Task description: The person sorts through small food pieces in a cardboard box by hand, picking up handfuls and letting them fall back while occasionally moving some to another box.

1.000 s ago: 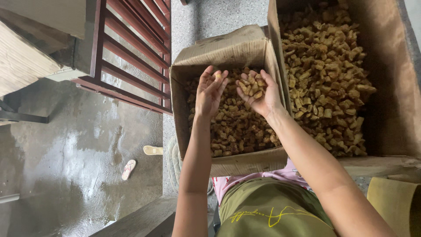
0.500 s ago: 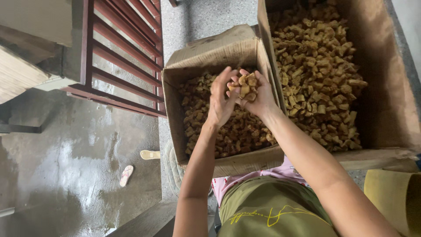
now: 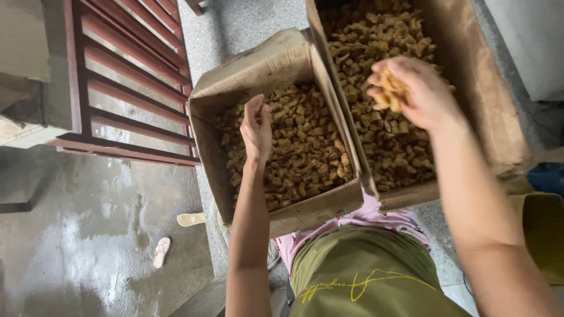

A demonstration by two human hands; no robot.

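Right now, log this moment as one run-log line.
left hand: empty, over small box | right hand: holds brown chunks over large box | both boxes hold chunks

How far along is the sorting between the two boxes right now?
Both the small cardboard box and the big cardboard box already hold deep heaps of brown chunks. In hand: the right hand grips a handful of pale pieces over the big box; the left hand is open and empty over the small one. Left: plenty of chunks in both boxes.
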